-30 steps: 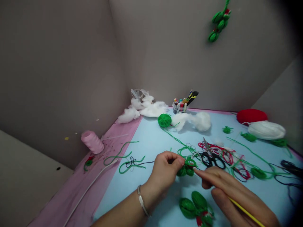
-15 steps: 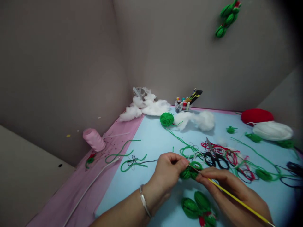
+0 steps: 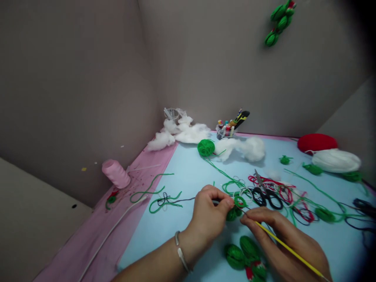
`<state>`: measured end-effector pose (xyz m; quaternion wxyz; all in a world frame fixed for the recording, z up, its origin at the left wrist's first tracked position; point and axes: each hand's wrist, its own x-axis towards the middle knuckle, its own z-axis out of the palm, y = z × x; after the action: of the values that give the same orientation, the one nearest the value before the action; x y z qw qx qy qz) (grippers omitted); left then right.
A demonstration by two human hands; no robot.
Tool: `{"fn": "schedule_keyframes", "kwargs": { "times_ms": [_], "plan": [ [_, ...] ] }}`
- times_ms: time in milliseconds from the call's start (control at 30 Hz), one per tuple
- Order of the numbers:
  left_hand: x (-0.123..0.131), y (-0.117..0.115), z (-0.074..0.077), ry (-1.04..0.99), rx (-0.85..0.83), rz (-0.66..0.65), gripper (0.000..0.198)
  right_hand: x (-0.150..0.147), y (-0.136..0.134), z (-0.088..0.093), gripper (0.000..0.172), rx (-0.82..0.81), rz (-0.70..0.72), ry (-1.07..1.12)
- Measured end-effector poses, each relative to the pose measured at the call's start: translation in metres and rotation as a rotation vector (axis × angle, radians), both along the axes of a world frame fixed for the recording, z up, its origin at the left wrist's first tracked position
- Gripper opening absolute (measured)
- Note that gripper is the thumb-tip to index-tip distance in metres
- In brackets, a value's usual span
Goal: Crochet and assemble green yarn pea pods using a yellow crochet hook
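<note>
Pinched between the thumb and fingers of my left hand [image 3: 210, 211] is a small green yarn piece [image 3: 233, 213] with a loop standing up at its top. My right hand [image 3: 284, 239] grips a crochet hook [image 3: 289, 247] with a yellow handle, its thin metal end reaching to the green piece. Fingers hide part of that piece, and the exact hook tip is hard to make out. Below the hands lies a finished-looking green yarn figure [image 3: 246, 254] with red and white bits. Beyond my right hand rest black-handled scissors [image 3: 266, 196] among loose yarn.
Tangled red yarn [image 3: 284, 192] spreads behind my right hand. A green yarn ball [image 3: 206, 147] and white stuffing [image 3: 192, 133] lie farther back near a tub of pens [image 3: 225, 131]. Red [image 3: 317, 143] and white skeins [image 3: 336, 160] sit right. A pink thread cone [image 3: 116, 173] lies left.
My right hand and the hook have shifted slightly left and down from the green piece. The piece has turned a little in my left hand, its loop now rounder.
</note>
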<state>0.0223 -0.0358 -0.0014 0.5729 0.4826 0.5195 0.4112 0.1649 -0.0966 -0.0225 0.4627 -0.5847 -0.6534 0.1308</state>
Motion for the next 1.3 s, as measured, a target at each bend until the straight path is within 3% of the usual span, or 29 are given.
{"fn": "schedule_keyframes", "kwargs": {
  "times_ms": [167, 333, 567, 1100, 1300],
  "plan": [
    [-0.001, -0.001, -0.001, -0.266, -0.281, -0.076, 0.014, 0.002, 0.001, -0.001, 0.014, -0.001, 0.013, 0.020],
    [-0.001, -0.003, -0.003, -0.393, -0.374, -0.095, 0.029, 0.004, -0.001, -0.001, 0.017, -0.016, -0.012, 0.015],
    [-0.002, -0.002, 0.000, -0.322, -0.327, -0.066, 0.024, 0.005, 0.000, -0.005, 0.015, -0.006, 0.024, 0.024],
    [0.001, -0.003, 0.003, -0.183, -0.259, -0.021, 0.009, -0.002, -0.002, 0.005, 0.022, -0.050, -0.062, -0.012],
    [0.004, -0.005, -0.001, 0.011, -0.026, 0.012, 0.010, -0.003, -0.001, 0.005, 0.011, 0.073, -0.002, -0.119]
  ]
}}
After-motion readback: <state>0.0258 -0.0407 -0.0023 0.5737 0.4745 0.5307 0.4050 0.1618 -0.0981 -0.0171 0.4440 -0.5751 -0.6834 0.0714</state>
